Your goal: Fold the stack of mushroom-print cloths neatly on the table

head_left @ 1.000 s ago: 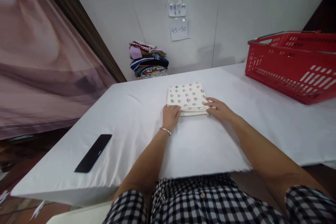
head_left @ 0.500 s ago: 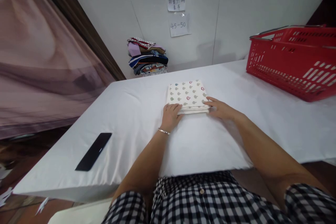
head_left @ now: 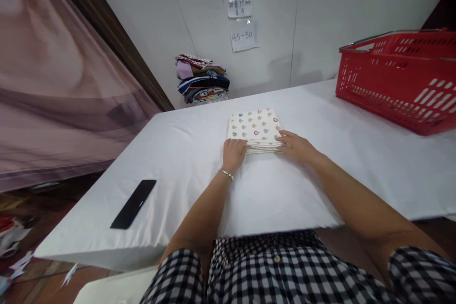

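Observation:
A folded white cloth [head_left: 254, 126], printed with small grey, red and green motifs, lies flat on the white-covered table. Its folded layers show along the near edge. My left hand [head_left: 235, 153], with a bracelet at the wrist, grips the near left corner, fingers on top and thumb at the front edge. At the near right corner, my right hand [head_left: 296, 146] holds the layers between thumb and fingers. Part of each thumb is hidden by the cloth or the hand.
A red plastic basket [head_left: 395, 80] stands on the table at the right. Several folded fabrics [head_left: 203, 78] are stacked by the back wall. A black flat object, perhaps a phone [head_left: 133, 204], lies at the left. A pink curtain [head_left: 71, 80] hangs beside the table.
My fingers have closed more tightly on the cloth's near corners, and its front layers look slightly pinched. The view has shifted a little; the cloth stays in place.

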The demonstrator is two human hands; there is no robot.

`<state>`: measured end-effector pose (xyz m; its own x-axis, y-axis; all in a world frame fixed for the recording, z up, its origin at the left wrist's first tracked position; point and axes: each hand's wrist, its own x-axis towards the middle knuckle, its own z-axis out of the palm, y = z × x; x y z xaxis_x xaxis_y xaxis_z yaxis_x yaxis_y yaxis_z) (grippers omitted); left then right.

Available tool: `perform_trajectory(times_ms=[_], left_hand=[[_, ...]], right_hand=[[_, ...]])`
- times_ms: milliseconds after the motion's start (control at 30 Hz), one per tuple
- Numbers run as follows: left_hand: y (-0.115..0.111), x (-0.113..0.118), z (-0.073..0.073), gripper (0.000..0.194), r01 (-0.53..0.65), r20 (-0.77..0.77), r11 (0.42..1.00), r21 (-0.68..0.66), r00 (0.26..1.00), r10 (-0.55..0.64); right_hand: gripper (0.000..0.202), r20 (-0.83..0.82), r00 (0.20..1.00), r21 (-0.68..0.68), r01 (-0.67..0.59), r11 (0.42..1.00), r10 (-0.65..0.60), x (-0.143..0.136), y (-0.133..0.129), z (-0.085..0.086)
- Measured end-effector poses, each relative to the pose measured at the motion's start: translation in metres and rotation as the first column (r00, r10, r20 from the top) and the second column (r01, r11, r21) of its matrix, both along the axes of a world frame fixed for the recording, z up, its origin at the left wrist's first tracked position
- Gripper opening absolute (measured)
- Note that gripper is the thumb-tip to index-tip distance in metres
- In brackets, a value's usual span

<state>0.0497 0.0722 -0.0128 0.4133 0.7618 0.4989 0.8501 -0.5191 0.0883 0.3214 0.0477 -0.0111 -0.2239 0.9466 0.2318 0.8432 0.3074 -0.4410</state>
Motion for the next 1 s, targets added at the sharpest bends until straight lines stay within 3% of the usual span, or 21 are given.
perform_trajectory(times_ms=[100,167,300,400,533,767,1000], left_hand=[[0.001,0.0,-0.001,0.025,-0.012,0.016,1.0,0.011,1.0,0.012],[0.002,0.001,0.0,0.024,-0.026,0.023,0.999,0.024,0.999,0.025],[-0.005,0.007,0.004,0.024,-0.025,0.026,0.995,0.093,0.999,0.023],[-0.017,0.021,0.007,0.024,0.063,-0.052,0.991,0.122,0.997,-0.057],[-0.03,0.052,0.007,0.026,0.196,-0.229,0.98,-0.028,0.953,-0.197],[-0.021,0.098,0.005,0.028,0.059,-0.256,0.98,-0.192,0.961,-0.108],[-0.016,0.112,0.0,0.028,-0.021,-0.218,0.951,-0.308,0.975,-0.049]], right_hand=[[0.048,0.056,0.998,0.069,-0.039,0.997,0.035,-0.004,-0.002,0.001],[0.041,0.056,0.998,0.122,-0.042,0.992,0.035,-0.007,0.0,-0.001],[0.032,-0.06,0.998,0.15,-0.003,0.989,0.012,-0.007,0.008,-0.009],[0.03,-0.171,0.985,0.123,0.024,0.992,-0.002,-0.004,0.015,-0.014],[0.027,-0.245,0.969,0.144,0.032,0.989,0.004,-0.003,0.021,-0.017],[0.028,-0.389,0.921,0.084,0.017,0.996,0.017,0.0,0.018,-0.016],[0.032,-0.619,0.785,-0.052,-0.086,0.995,0.036,0.007,0.018,-0.019]])
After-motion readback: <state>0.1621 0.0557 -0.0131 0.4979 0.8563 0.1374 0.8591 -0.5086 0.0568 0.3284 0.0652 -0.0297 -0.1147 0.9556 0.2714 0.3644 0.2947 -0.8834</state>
